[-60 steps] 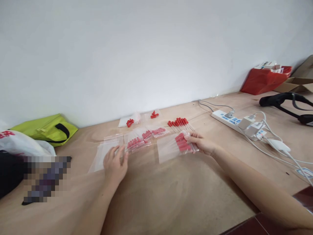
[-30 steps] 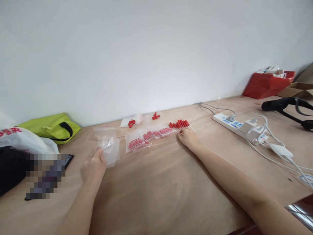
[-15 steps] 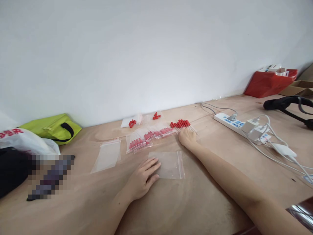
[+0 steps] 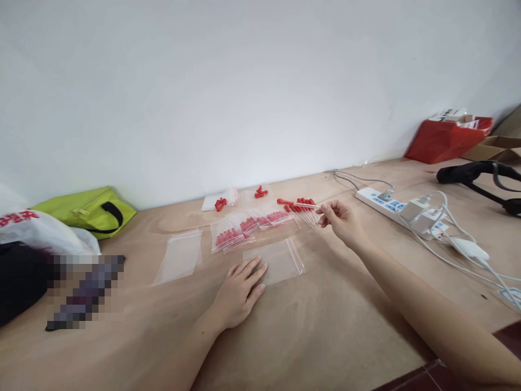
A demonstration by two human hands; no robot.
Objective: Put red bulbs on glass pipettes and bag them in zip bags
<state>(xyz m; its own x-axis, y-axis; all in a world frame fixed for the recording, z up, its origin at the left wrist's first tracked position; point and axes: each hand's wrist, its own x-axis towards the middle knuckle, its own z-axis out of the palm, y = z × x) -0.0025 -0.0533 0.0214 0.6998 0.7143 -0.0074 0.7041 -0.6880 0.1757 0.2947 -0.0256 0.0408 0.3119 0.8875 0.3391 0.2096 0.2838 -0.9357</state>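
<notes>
My left hand (image 4: 240,290) lies flat with fingers spread, its fingertips on the left part of a clear zip bag (image 4: 280,260). Between thumb and fingers, my right hand (image 4: 338,221) pinches the clear end of a red-topped dropper (image 4: 287,201), held level with its red bulb pointing left. Below and behind it lie several more red-topped droppers (image 4: 308,209) side by side. To their left, filled zip bags (image 4: 232,236) with red bulbs overlap in a row. A stack of flat clear bags (image 4: 179,258) rests left of my left hand.
Small piles of red bulbs (image 4: 220,204) lie near the wall. A white power strip (image 4: 378,201) with plugs and cables stands right, with a black headset (image 4: 468,172) and red bag (image 4: 445,140) beyond. A yellow-green bag (image 4: 87,210) and white plastic bag (image 4: 49,233) are left.
My right hand has lifted one dropper from the row and moved right with it. The clear bag under my left hand has turned, its zip end shifting up.
</notes>
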